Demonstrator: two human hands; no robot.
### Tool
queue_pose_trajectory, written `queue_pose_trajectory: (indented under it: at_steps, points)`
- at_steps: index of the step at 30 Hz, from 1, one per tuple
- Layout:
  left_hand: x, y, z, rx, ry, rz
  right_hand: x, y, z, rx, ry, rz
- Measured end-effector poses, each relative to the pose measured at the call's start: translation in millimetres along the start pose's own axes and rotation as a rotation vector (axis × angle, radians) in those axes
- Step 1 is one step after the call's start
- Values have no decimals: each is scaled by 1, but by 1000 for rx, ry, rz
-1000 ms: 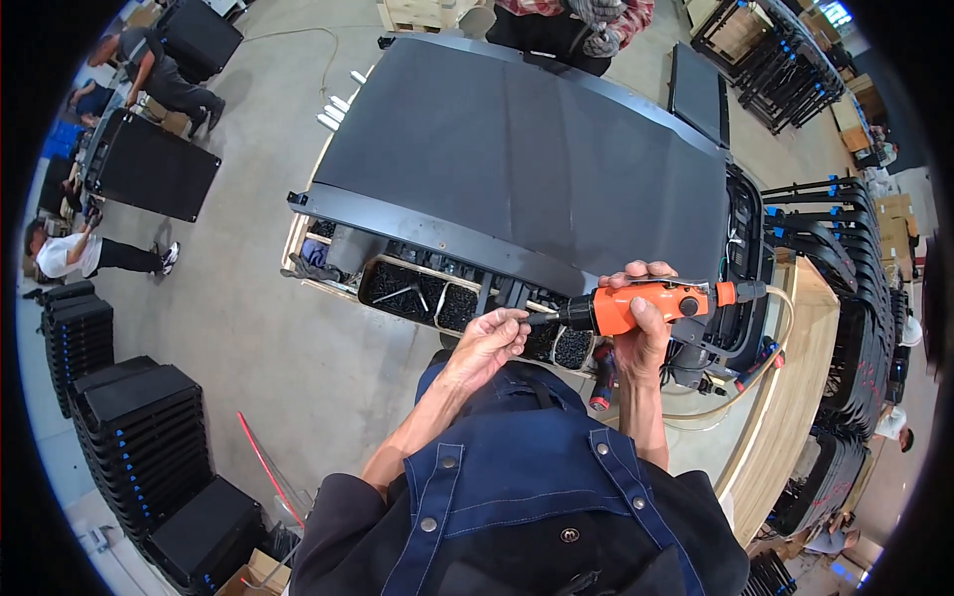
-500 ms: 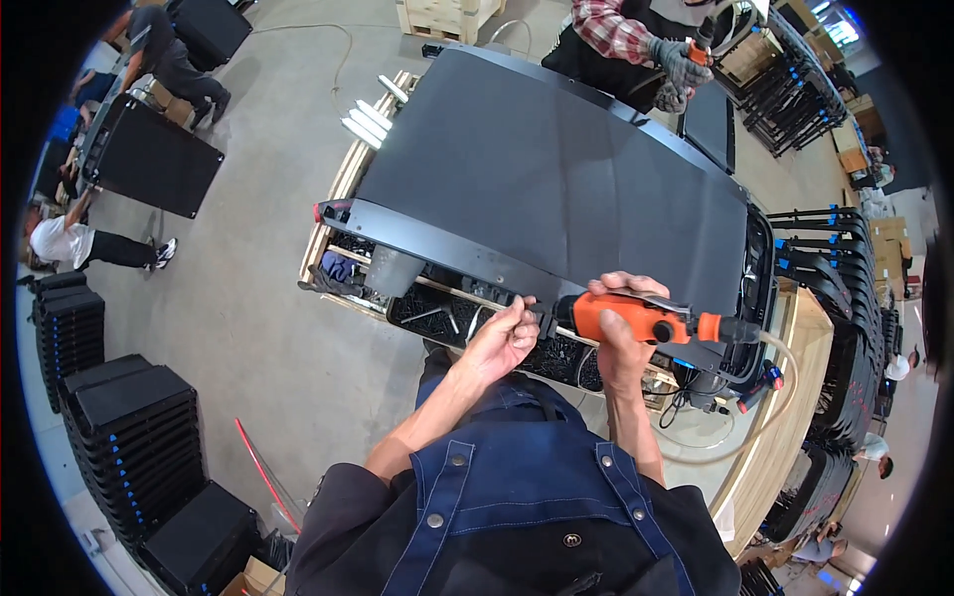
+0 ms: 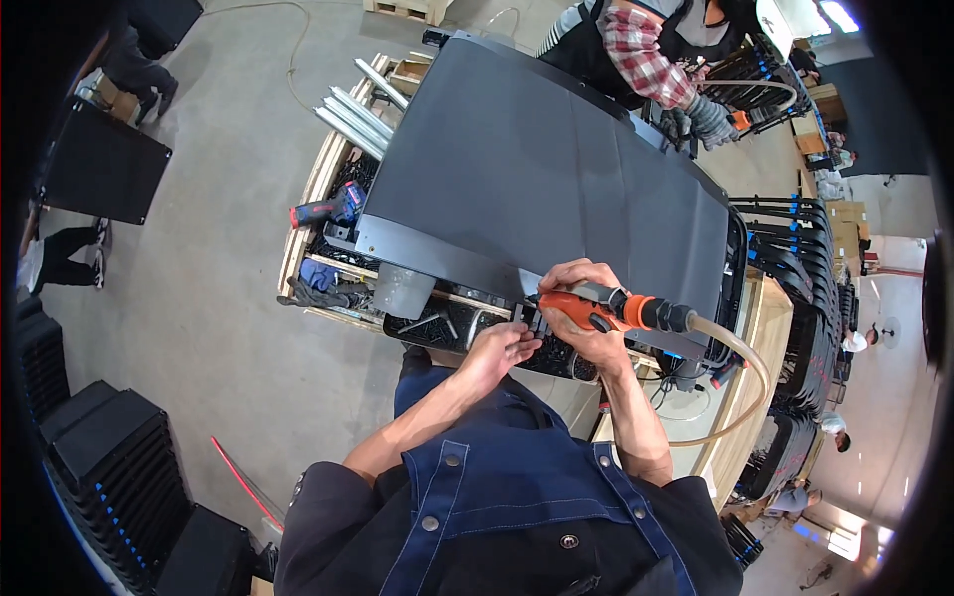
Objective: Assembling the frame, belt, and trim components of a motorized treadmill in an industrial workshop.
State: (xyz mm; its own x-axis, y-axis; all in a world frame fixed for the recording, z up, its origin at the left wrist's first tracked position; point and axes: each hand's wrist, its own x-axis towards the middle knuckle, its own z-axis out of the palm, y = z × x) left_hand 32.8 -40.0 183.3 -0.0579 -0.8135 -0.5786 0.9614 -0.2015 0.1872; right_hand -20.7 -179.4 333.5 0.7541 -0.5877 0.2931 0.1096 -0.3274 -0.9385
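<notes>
Fingers (image 3: 580,271) of the right hand (image 3: 598,348) wrap the orange pneumatic driver (image 3: 634,311), its body lying between them and the thumb, above the near edge of the dark grey panel (image 3: 497,179). Driver: orange housing, black rear fitting (image 3: 668,315), pale hose (image 3: 733,345) curving right. Right grip closed round the housing. Left hand (image 3: 500,350): fingers half curled, tips near a dark part (image 3: 522,315) at the panel edge; cannot tell whether pinching it.

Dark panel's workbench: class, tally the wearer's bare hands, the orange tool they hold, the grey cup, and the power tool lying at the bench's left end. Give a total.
Bare hands: 2 (left hand, right hand)
Orange tool: 1
Grey cup: 1
Lying power tool: 1
Total: 5
</notes>
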Motion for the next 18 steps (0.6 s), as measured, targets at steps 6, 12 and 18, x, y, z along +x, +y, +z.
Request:
queue_pose_trajectory:
  at_steps: [6, 12, 18]
  points:
    - [-24, 18, -10, 82, -82, -70, 0, 4, 2, -50, 8, 26]
    - [-34, 20, -13, 264, -124, 29, -8, 9, 2, -71, 81, 21]
    - [-43, 36, -19, 414, -20, 172, -2, 3, 5, -9, 12, 103]
